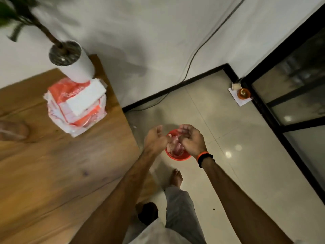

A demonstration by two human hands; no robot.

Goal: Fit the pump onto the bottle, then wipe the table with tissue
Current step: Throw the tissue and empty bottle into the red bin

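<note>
- The person is standing beside the wooden table (58, 173) and is holding both hands out over a small red bin (177, 156) that is sitting on the tiled floor (228, 182).
- The left hand (155, 140) is showing relaxed, spread fingers and is holding nothing; its fingers are reaching toward the crumpled tissue (175, 147).
- The right hand (191, 140) is hanging over the same tissue with loosely curled fingers; I cannot tell whether it is pinching the tissue or is only above it.
- The crumpled tissue is looking pale and pinkish, bunched into a soft wad, and it is lying between the hands, inside or just above the bin; which of the two, the blur is hiding.
- In my judgement the step in hand is throwing away the used tissue, so the wiping seems to be nearly finished.
- To do it well, the fingers should be opening directly above the bin's opening, so that no piece is falling on the floor.
- The tissue pack (77, 103), orange and white, is lying on the table just beside a white plant pot (77, 67).
- The bottle and pump are not clearly appearing in this view.
</note>
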